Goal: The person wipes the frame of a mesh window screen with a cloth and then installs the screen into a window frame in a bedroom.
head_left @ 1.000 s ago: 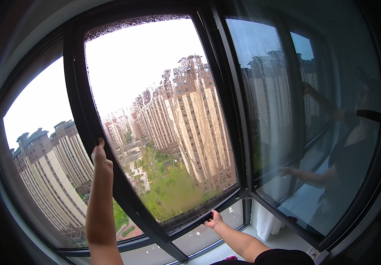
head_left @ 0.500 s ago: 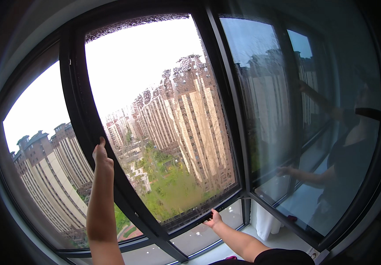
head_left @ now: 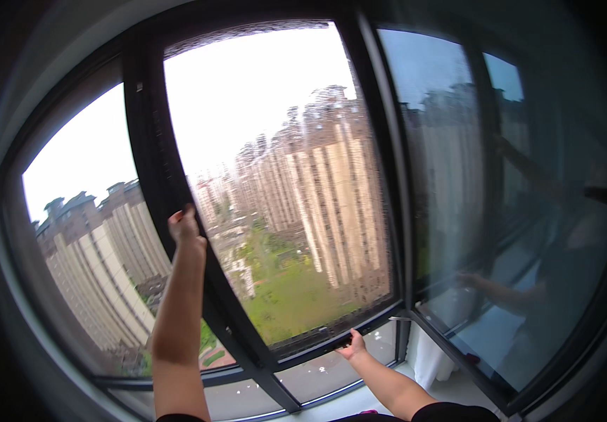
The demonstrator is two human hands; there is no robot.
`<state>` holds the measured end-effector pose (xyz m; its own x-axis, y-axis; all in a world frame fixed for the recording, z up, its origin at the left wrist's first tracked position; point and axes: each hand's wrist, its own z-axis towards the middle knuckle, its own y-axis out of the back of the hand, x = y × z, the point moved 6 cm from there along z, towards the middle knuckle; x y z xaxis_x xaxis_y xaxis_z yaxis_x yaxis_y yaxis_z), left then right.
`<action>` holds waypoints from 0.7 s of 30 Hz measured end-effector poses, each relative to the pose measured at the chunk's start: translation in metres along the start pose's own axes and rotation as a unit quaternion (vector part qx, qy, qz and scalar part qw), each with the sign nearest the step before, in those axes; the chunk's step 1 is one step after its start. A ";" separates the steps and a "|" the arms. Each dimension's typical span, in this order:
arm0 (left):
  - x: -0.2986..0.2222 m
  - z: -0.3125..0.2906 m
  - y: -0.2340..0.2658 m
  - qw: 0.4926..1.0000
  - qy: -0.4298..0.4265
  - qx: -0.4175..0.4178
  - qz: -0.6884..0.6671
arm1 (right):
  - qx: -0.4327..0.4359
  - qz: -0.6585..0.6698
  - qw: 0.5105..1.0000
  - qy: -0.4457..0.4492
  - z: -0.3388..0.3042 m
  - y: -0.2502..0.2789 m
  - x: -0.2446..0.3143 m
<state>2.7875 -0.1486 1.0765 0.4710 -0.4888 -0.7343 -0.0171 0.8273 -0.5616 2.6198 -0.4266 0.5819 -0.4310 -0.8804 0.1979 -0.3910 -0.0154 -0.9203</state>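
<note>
Speckled with water drops, a see-through panel that looks like a window screen (head_left: 289, 246) fills the middle opening of a dark window frame (head_left: 150, 133). My left hand (head_left: 186, 228), arm raised, is closed at the panel's left upright edge, its fingertips partly hidden. Lower down, my right hand (head_left: 352, 345) pinches the panel's bottom edge, right of its middle. Whether the panel sits fully in the frame or stands slightly off it, I cannot tell.
A dark-framed glass sash (head_left: 458, 355) stands swung inward on the right, reflecting my arms. Fixed glass (head_left: 92, 260) lies to the left, with lower panes (head_left: 236, 399) beneath. A white curtain (head_left: 428, 359) hangs below the sash hinge. Tall buildings stand far below outside.
The view has shifted, so the window sits farther right in the picture and blurs slightly. Both hands keep their places on the panel's edges.
</note>
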 end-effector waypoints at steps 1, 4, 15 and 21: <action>0.000 0.003 -0.002 0.999 -0.044 0.009 0.001 | 0.007 0.027 1.000 -0.010 0.004 -0.001 0.000; -0.004 -0.014 -0.007 0.983 -0.127 -0.037 0.124 | 0.014 0.005 1.000 -0.003 0.021 0.005 0.010; -0.012 -0.018 -0.006 0.853 -0.309 -0.122 0.402 | 0.007 -0.021 1.000 -0.018 0.035 0.003 -0.005; -0.021 -0.030 -0.006 0.841 -0.282 -0.132 0.443 | 0.010 -0.032 0.999 -0.015 0.038 0.003 -0.008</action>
<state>2.7508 -0.1517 1.0839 0.5131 0.5574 -0.6527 -0.7413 0.6711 -0.0097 2.6533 -0.4381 0.5651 -0.3801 -0.8913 0.2473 -0.4010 -0.0821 -0.9124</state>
